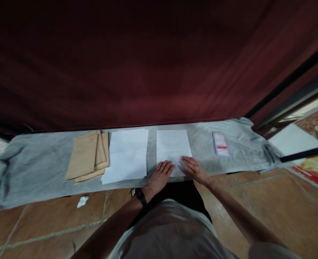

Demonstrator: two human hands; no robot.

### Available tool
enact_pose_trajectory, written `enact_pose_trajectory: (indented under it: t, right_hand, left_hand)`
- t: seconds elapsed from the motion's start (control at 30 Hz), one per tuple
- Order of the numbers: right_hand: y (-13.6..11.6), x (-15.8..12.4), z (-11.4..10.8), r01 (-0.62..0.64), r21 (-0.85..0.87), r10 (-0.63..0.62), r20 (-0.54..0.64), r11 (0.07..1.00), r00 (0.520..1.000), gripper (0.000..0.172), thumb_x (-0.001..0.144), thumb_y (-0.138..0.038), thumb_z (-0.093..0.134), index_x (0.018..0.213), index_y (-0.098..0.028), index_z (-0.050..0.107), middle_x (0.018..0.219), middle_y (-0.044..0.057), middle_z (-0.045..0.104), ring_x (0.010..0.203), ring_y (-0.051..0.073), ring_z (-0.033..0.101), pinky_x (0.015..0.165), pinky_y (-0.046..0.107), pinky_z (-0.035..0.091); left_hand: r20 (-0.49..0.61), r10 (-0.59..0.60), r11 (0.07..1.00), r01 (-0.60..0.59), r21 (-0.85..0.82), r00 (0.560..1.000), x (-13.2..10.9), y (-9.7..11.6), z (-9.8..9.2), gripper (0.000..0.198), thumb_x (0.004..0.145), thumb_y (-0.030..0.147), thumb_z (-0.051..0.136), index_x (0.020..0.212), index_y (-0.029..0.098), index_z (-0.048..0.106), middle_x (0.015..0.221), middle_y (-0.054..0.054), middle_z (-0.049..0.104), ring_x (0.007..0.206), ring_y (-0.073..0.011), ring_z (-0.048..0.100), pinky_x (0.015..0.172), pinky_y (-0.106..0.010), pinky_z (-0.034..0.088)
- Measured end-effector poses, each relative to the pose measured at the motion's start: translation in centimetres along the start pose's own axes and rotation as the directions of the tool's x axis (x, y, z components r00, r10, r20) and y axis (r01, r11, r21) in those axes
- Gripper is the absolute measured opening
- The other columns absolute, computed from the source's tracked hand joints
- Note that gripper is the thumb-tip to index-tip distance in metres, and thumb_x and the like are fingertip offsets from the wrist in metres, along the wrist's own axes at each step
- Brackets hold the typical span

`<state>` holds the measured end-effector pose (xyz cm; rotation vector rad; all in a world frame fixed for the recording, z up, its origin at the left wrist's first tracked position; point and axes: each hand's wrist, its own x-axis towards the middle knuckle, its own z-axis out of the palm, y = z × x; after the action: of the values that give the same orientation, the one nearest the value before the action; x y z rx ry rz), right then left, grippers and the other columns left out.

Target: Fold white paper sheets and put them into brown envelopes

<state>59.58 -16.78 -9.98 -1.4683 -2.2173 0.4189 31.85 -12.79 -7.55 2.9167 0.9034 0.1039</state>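
Note:
A single white sheet of paper (172, 145) lies flat in front of me on a cloth-covered bench. On its near left part rests my left hand (160, 176), fingers stretched out and flat. My right hand (195, 168) lies over the near right edge of the same sheet, its fingers extended, with nothing held. Left of the sheet is a stack of white paper (128, 154), its edges slightly uneven. Several brown envelopes (85, 154) overlap one another beyond that stack, at the left.
Grey cloth (35, 158) covers the narrow bench. A small blurred packet (221, 144) lies to the right. Behind the bench hangs a dark red curtain (148, 72). A scrap of white paper (82, 201) is on the tiled floor (51, 225). A dark bar (304, 153) juts in at right.

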Motion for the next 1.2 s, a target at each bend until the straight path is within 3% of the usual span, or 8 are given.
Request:
enact_pose_trajectory:
  t: [0.17, 0.33, 0.5, 0.67, 0.8, 0.93, 1.07, 1.2]
  right_hand:
    - [-1.3, -5.6, -2.1, 0.063, -0.025, -0.061, 0.08, 0.998, 0.995, 0.066, 0.098, -0.03, 0.057, 0.159, -0.027, 0.031, 0.159, 0.01, 0.043, 0.147, 0.025, 0.041, 0.121, 0.053, 0.034]
    - [-1.1, -4.6, -2.7, 0.074, -0.05, -0.07, 0.084, 0.996, 0.994, 0.07, 0.093, -0.017, 0.056, 0.158, -0.027, 0.033, 0.159, 0.01, 0.044, 0.146, 0.026, 0.041, 0.122, 0.054, 0.032]
    - [-0.4, -3.5, -2.1, 0.095, -0.025, -0.092, 0.09, 0.995, 0.992, 0.065, 0.088, -0.01, 0.055, 0.149, -0.03, 0.05, 0.157, 0.006, 0.047, 0.145, 0.025, 0.042, 0.123, 0.052, 0.031]
    - [-0.5, -3.8, -1.3, 0.053, -0.037, -0.052, 0.029, 0.998, 0.998, 0.063, 0.089, -0.017, 0.057, 0.15, -0.03, 0.049, 0.161, 0.006, 0.04, 0.148, 0.027, 0.037, 0.123, 0.054, 0.029]
    - [-0.7, -3.9, -1.0, 0.044, -0.059, -0.042, 0.035, 0.997, 0.999, 0.065, 0.088, -0.017, 0.055, 0.151, -0.03, 0.047, 0.162, 0.006, 0.038, 0.148, 0.026, 0.038, 0.123, 0.055, 0.028]
    - [-0.6, -3.9, -1.0, 0.048, -0.065, -0.045, 0.051, 0.997, 0.998, 0.063, 0.091, -0.02, 0.055, 0.152, -0.03, 0.045, 0.162, 0.006, 0.039, 0.147, 0.027, 0.039, 0.122, 0.056, 0.028]
    - [-0.5, -3.9, -1.0, 0.052, -0.06, -0.049, 0.063, 0.997, 0.997, 0.062, 0.092, -0.022, 0.054, 0.153, -0.03, 0.044, 0.162, 0.006, 0.038, 0.147, 0.027, 0.038, 0.123, 0.056, 0.028]
    - [-0.5, -3.8, -1.0, 0.049, -0.04, -0.047, 0.05, 0.998, 0.998, 0.058, 0.095, -0.025, 0.053, 0.152, -0.03, 0.046, 0.161, 0.006, 0.04, 0.147, 0.027, 0.04, 0.123, 0.055, 0.027]
  left_hand:
    - [-0.003, -0.012, 1.0, 0.012, -0.024, 1.0, -0.1, 0.2, -0.3, 0.064, 0.093, 0.005, 0.039, 0.155, 0.019, 0.036, 0.161, -0.013, 0.04, 0.151, -0.0249, 0.034, 0.123, -0.047, 0.028]
    - [0.014, -0.002, 0.999, 0.003, -0.035, 1.0, -1.0, 0.4, -1.3, 0.055, 0.099, 0.015, 0.04, 0.154, 0.02, 0.039, 0.16, -0.012, 0.042, 0.149, -0.0246, 0.036, 0.122, -0.046, 0.03]
    - [0.055, -0.027, 0.991, 0.034, -0.127, 0.998, -1.1, 0.2, -2.6, 0.057, 0.099, 0.051, 0.05, 0.149, 0.022, 0.046, 0.159, -0.012, 0.043, 0.147, -0.0264, 0.039, 0.121, -0.048, 0.034]
    - [-0.049, -0.016, 0.987, 0.008, -0.158, 0.999, 4.4, 0.0, -2.7, 0.051, 0.104, 0.045, 0.039, 0.149, 0.022, 0.047, 0.16, -0.01, 0.043, 0.15, -0.0234, 0.035, 0.123, -0.047, 0.03]
    - [-0.072, 0.01, 0.996, -0.016, -0.087, 0.997, 9.9, -0.4, -1.0, 0.053, 0.104, 0.045, 0.039, 0.152, 0.023, 0.043, 0.163, -0.01, 0.037, 0.152, -0.0269, 0.03, 0.123, -0.051, 0.028]
    - [-0.091, -0.046, 0.997, 0.041, -0.061, 0.995, 12.4, -2.3, 0.4, 0.051, 0.105, 0.042, 0.039, 0.152, 0.024, 0.043, 0.162, -0.009, 0.039, 0.151, -0.0273, 0.032, 0.123, -0.054, 0.028]
    - [-0.107, -0.172, 0.985, 0.168, -0.044, 0.979, 12.0, -5.4, 0.6, 0.052, 0.105, 0.041, 0.036, 0.153, 0.021, 0.042, 0.162, -0.01, 0.039, 0.152, -0.0266, 0.032, 0.123, -0.051, 0.029]
    - [-0.08, -0.274, 0.96, 0.269, -0.074, 0.958, 8.8, -7.3, 0.2, 0.051, 0.105, 0.036, 0.036, 0.151, 0.017, 0.043, 0.16, -0.014, 0.041, 0.151, -0.0262, 0.034, 0.122, -0.05, 0.03]
